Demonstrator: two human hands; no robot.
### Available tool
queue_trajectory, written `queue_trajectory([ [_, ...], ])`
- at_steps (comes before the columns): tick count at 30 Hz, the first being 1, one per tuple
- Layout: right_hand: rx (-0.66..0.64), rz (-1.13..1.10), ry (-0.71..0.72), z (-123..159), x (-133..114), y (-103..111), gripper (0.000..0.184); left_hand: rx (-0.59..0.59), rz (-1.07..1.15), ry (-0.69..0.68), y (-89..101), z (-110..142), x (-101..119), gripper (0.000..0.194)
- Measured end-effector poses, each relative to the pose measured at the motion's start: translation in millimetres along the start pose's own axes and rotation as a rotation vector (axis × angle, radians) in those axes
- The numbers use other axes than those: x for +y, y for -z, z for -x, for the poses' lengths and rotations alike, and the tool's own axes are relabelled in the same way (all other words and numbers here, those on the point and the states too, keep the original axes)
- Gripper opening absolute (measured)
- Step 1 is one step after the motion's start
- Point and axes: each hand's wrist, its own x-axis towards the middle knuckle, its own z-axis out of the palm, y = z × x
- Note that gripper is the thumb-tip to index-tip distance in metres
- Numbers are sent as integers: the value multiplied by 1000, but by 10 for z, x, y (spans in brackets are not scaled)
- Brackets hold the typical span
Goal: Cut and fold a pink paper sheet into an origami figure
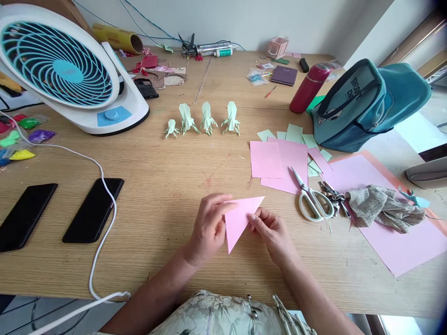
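Observation:
A pink sheet of paper folded into a triangle (240,217) is held up just above the desk, one point toward me. My right hand (270,229) pinches its right edge between thumb and fingers. My left hand (208,228) is at the left edge, its slightly blurred fingers reaching over the upper corner and its thumb partly hidden at the paper's edge. Beyond my hands stand several pale green folded-paper insects (208,120) in a row. To the right lie white-handled scissors (316,204), a pink square (266,159) and a larger pink sheet (293,160).
A fan (70,72) stands back left; two phones (92,211) and a white cable (98,258) lie left. At right are green paper pieces (295,133), keys (337,197), a grey cloth (384,207), a red bottle (309,88) and a teal bag (349,107).

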Motion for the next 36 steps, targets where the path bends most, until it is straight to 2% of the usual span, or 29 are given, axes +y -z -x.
queue_trajectory([
  [2, 5, 3, 17, 4, 2, 6, 43, 32, 141, 194, 25, -21, -30, 33],
  [3, -1, 9, 33, 7, 9, 8, 42, 5, 249, 314, 38, -32, -45, 32],
  [6, -24, 56, 97, 14, 53, 10, 38, -204, 550, 637, 60, -54, -72, 36],
  [8, -29, 123, 129, 15, 89, 7, 35, -296, 637, 731, 54, -55, -80, 40],
  [13, 9, 195, 148, 4, 128, 8, 32, -313, 920, 850, 30, -36, -95, 62],
  [16, -3, 189, 171, -3, 106, 11, 30, -349, 855, 844, 14, -30, -93, 50],
  [18, -32, 165, 180, -3, 84, 13, 29, -321, 753, 847, -2, -33, -83, 38],
  [24, -117, 187, 167, 28, 63, -6, 28, -61, 787, 965, -37, -59, -45, 29],
  [27, -96, 303, 230, 43, 95, -44, 22, -3, 809, 986, -54, -44, -27, 29],
  [31, -39, 443, 289, 44, 124, -81, 22, -22, 817, 980, -73, -21, -14, 28],
  [36, -47, 446, 263, 36, 125, -73, 25, -66, 799, 955, -54, -38, -14, 27],
])
